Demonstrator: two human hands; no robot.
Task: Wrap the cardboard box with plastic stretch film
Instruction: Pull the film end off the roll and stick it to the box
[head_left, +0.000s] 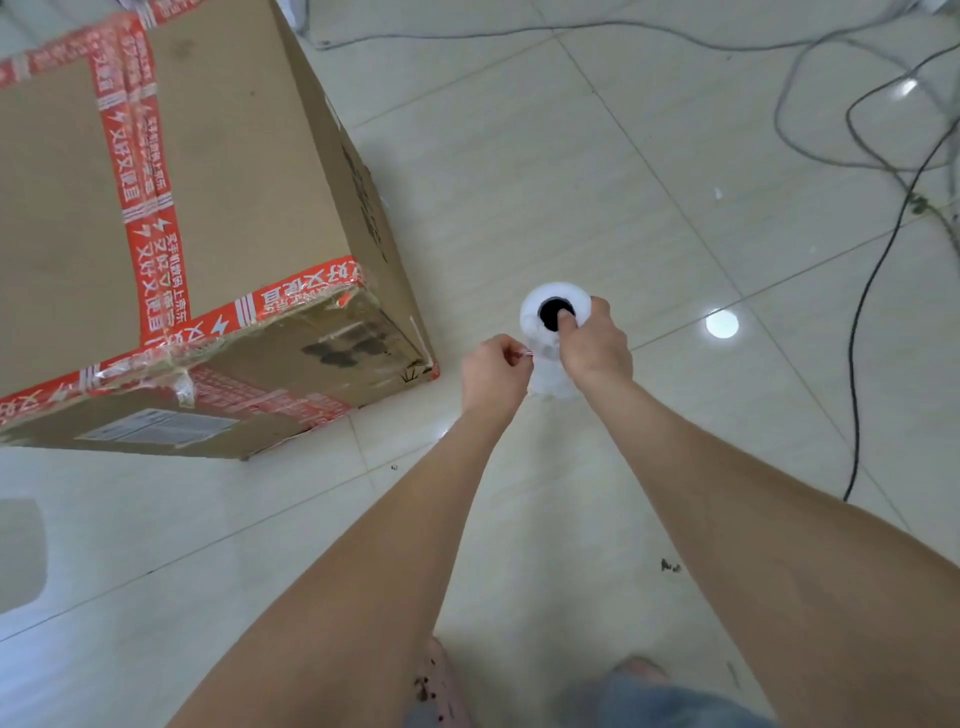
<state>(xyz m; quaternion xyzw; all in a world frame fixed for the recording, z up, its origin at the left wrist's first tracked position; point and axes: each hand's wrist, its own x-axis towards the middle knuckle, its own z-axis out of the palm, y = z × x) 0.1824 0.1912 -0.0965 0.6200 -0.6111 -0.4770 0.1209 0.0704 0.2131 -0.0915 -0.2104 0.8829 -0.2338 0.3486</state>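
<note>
Large brown cardboard box with red printed tape stands on pale tiled floor, far left. White roll of plastic stretch film, black core, upright, right of the box and apart from it. Right hand clamped on roll, thumb in core. Left hand pinches loose film edge. Dark cables far right.

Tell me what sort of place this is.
Probably an indoor workroom or storeroom used for packing: a glossy tiled floor, loose cables trailing across it, a large taped cardboard box standing on it, and a stretch film roll held by the left hand and right hand.
</note>
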